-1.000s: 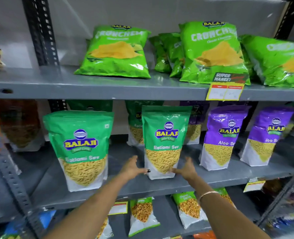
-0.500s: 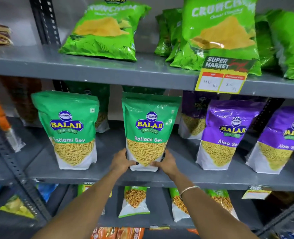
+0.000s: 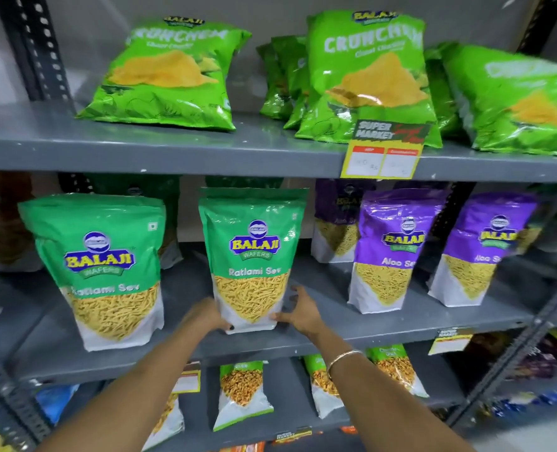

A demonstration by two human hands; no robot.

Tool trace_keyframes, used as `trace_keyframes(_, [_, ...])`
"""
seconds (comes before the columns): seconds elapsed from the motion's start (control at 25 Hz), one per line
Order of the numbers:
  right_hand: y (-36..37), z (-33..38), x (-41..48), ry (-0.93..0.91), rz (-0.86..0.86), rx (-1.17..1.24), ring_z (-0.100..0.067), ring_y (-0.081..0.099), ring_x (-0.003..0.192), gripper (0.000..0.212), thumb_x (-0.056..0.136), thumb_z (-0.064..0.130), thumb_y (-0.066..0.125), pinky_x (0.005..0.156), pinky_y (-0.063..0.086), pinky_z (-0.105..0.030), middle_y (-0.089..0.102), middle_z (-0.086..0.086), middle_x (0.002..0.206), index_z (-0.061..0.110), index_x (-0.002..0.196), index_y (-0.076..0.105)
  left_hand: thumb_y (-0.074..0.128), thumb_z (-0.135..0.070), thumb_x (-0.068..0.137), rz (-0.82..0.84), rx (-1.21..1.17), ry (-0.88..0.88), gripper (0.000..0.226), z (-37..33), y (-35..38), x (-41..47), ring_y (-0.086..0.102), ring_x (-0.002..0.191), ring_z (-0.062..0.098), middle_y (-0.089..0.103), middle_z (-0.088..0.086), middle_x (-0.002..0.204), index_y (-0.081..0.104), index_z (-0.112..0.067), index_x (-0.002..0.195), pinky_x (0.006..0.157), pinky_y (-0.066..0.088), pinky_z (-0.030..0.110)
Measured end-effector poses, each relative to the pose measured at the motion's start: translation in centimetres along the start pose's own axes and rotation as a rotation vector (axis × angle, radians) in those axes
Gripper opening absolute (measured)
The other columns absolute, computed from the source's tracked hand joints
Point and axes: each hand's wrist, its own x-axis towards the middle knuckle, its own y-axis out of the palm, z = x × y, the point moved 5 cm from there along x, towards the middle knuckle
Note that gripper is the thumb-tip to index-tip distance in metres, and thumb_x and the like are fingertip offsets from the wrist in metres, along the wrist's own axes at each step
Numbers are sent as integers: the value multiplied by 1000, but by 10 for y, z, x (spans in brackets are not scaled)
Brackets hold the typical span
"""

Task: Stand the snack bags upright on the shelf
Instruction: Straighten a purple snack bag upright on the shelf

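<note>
A green Ratlami Sev bag point(image 3: 252, 256) stands upright on the grey middle shelf point(image 3: 335, 337). My left hand point(image 3: 207, 316) grips its lower left corner and my right hand point(image 3: 298, 309) holds its lower right corner. A second green Ratlami Sev bag point(image 3: 102, 265) stands upright to the left, leaning slightly. Two purple Aloo Sev bags point(image 3: 391, 249) point(image 3: 479, 252) stand to the right. More bags stand behind them, partly hidden.
Light green Crunchem bags point(image 3: 169, 73) point(image 3: 368, 76) lean on the top shelf, above a yellow price tag point(image 3: 381, 159). Smaller snack bags point(image 3: 242, 393) stand on the lower shelf. Perforated steel uprights point(image 3: 32, 47) frame the rack at left and right.
Both hands closed in on the bottom corners of the middle green bag, and it stands a little further back. The view shifted as my head moved.
</note>
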Motion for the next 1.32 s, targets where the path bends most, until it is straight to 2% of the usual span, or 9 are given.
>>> trace_keyframes(0.08, [-26, -7, -7, 22, -92, -42, -28, 48, 123, 82, 68, 15, 80, 100, 41, -35, 51, -17, 131, -1, 135, 34, 63, -40, 81, 155, 199, -36, 44, -13, -9, -8, 61, 113, 25, 61, 12, 128, 62, -3, 104, 82, 51, 31])
trace_keyframes(0.2, [-86, -30, -18, 92, -259, -119, -23, 56, 97, 60, 70, 19, 78, 80, 44, -31, 58, -14, 103, -2, 119, 50, 56, -44, 85, 359, 158, -80, 42, -51, -6, -20, 67, 105, 26, 64, 12, 87, 53, -5, 71, 51, 45, 27])
trace_keyframes(0.36, [-170, -67, -28, 144, -417, -70, -31, 59, 97, 35, 71, 16, 76, 76, 44, -34, 63, -22, 103, 9, 92, 49, 63, -42, 79, 212, -48, 136, 40, -132, 13, -18, 57, 54, 22, 53, 9, 60, 50, -8, 64, 46, 44, 26])
trace_keyframes(0.48, [-223, -93, -17, 120, -513, -98, -36, 53, 112, 59, 65, 18, 82, 87, 43, -40, 56, -25, 118, -3, 108, 47, 70, -38, 74, 40, -231, 261, 41, -191, 36, -12, 65, 78, 37, 51, 33, 76, 46, -7, 60, 53, 51, 37])
trace_keyframes(0.56, [-248, -110, 1, 104, -451, -36, -36, 48, 120, 78, 62, 13, 84, 95, 41, -41, 49, -25, 129, -8, 123, 39, 73, -29, 74, -55, -429, 298, 42, -229, 52, -9, 62, 94, 41, 56, 40, 93, 55, 9, 76, 70, 49, 49])
trace_keyframes(0.68, [-251, -128, 31, 66, -233, 60, -32, 35, 135, 93, 64, 5, 82, 108, 34, -40, 39, -19, 142, -6, 138, 26, 78, -25, 66, -85, -703, 301, 33, -263, 73, -6, 63, 87, 26, 66, 18, 83, 59, 0, 77, 64, 48, 39])
trace_keyframes(0.8, [-243, -139, 46, 47, -124, 114, -28, 43, 130, 82, 64, 3, 81, 101, 40, -37, 50, -12, 130, -3, 132, 36, 81, -20, 60, -114, -861, 238, 42, -275, 93, 8, 68, 97, 27, 72, 20, 105, 68, -2, 96, 84, 55, 42])
trace_keyframes(0.96, [-239, -135, 46, -1, -113, 105, -15, 47, 97, 57, 66, 3, 79, 75, 40, -28, 52, -6, 103, 3, 114, 49, 78, -7, 67, -238, -838, 151, 35, -271, 94, 6, 67, 102, 30, 71, 24, 109, 67, 4, 98, 89, 54, 45])
trace_keyframes(1.32, [-225, -131, 35, -20, -122, 94, -19, 49, 90, 53, 61, 10, 84, 75, 41, -28, 54, -6, 97, 13, 93, 41, 76, -14, 71, -290, -706, 120, 23, -257, 87, -9, 66, 103, 28, 70, 20, 111, 62, -8, 88, 74, 44, 27])
